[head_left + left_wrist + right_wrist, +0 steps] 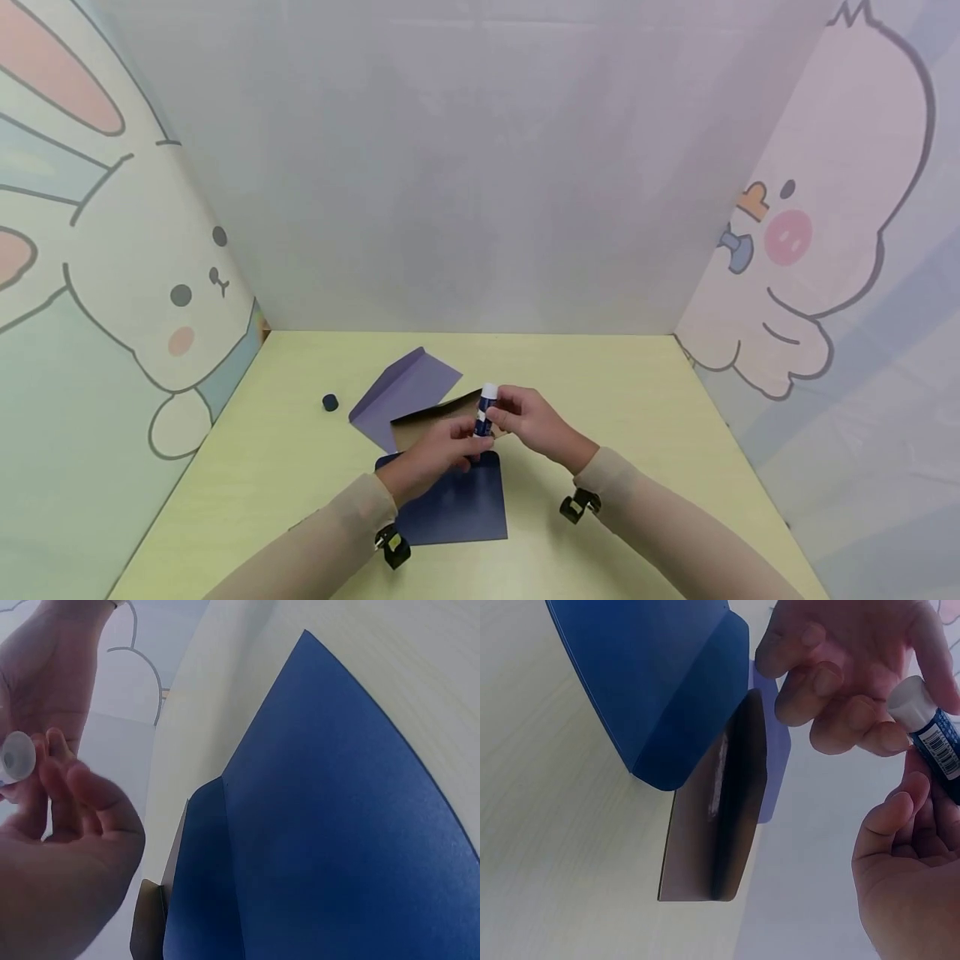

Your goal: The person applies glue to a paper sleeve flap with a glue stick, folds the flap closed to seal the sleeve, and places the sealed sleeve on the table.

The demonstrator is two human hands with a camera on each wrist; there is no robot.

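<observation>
Both hands hold a blue glue stick (486, 412) above the envelopes. My right hand (536, 423) pinches its upper part, near a white end; my left hand (437, 454) grips it lower down. In the right wrist view the glue stick (936, 744) shows a barcode label and a white end. A dark blue envelope (457, 510) lies below the hands, its flap (705, 705) toward the far side. Behind it is a brown envelope (411, 429) with a raised flap, partly hidden by the hands. A pale streak marks the brown envelope (690, 847) in the right wrist view.
A purple envelope (408, 392) with its flap up lies farther back, partly under the brown one. Left of it, a small dark cap (330, 402) sits on the pale yellow table (600, 375). Printed cloth walls (472, 183) stand around the table.
</observation>
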